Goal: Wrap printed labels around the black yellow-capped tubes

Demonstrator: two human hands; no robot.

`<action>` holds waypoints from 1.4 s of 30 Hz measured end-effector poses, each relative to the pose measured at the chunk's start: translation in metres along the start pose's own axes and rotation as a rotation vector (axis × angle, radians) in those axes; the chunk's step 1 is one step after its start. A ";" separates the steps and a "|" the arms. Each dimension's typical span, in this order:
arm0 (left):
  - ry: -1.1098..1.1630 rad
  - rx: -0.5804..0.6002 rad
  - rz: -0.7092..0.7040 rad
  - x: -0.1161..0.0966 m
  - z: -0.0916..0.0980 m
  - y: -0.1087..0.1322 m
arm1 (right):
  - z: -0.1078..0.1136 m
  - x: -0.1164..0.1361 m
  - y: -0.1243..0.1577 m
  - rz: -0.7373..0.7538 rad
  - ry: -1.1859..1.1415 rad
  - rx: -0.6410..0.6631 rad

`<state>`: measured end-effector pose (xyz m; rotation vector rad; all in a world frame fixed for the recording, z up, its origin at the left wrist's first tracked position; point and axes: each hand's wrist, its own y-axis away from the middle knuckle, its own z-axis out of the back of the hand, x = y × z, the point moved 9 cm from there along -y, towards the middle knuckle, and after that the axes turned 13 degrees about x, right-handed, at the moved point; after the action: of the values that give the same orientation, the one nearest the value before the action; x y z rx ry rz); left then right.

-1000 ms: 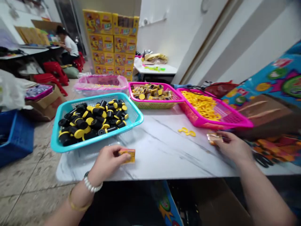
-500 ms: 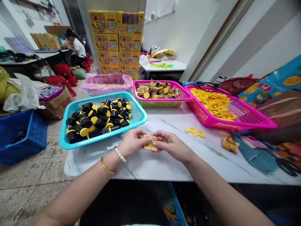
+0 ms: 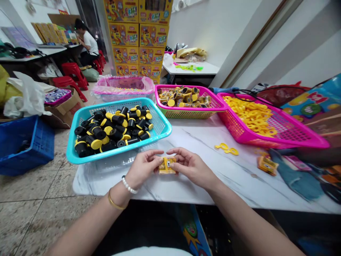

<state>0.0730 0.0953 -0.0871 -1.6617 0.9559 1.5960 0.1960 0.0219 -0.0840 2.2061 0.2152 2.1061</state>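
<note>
Between my two hands, just above the white table, is a small stack of yellow printed labels [image 3: 167, 167]. My left hand [image 3: 142, 168] pinches its left end, thumb on top. With thumb and fingers, my right hand [image 3: 194, 168] grips the right end. A turquoise basket [image 3: 87, 158] of black cylinders with yellow caps [image 3: 117, 133] stands beyond my left hand. Past my right hand lie two yellow plastic ring pieces [image 3: 226, 149]. A similar yellow stack [image 3: 267, 165] rests farther right on the table.
Behind stand a pink basket [image 3: 190, 111] of printed cylinders and another pink basket [image 3: 290, 137] of yellow ring pieces. Blue cloth [image 3: 295, 177] and dark scissors [image 3: 330, 190] lie at the right. A blue crate [image 3: 39, 149] is on the floor. Another person [image 3: 89, 42] sits far back left.
The view has shifted, so the background sits differently. My fingers have spread off the stack's top, and more of its printed face now shows.
</note>
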 end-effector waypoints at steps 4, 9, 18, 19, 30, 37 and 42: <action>-0.802 -0.243 -0.731 -0.072 -0.014 0.060 | 0.011 -0.003 0.011 0.013 -0.087 -0.115; -1.156 -0.061 -1.066 -0.077 -0.046 0.112 | -0.034 -0.029 0.031 -0.172 -0.479 0.129; -1.340 -0.155 -1.026 -0.073 -0.044 0.134 | -0.053 -0.019 0.035 -0.128 -0.422 0.143; -1.355 -0.208 -1.025 -0.072 -0.042 0.137 | -0.053 -0.017 0.035 -0.118 -0.404 0.141; -1.297 -0.235 -0.893 -0.066 -0.046 0.106 | -0.005 -0.002 0.033 -0.013 0.210 -0.200; -1.182 -0.257 -0.602 -0.039 -0.018 0.100 | 0.035 -0.006 0.018 -0.016 0.604 -0.370; -0.980 -0.274 -0.480 -0.031 0.002 0.105 | 0.025 -0.008 0.019 -0.035 0.545 -0.259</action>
<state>-0.0164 0.0432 -0.0524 -0.9133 -0.1530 1.8948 0.2219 0.0024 -0.0901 1.4481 0.0088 2.5017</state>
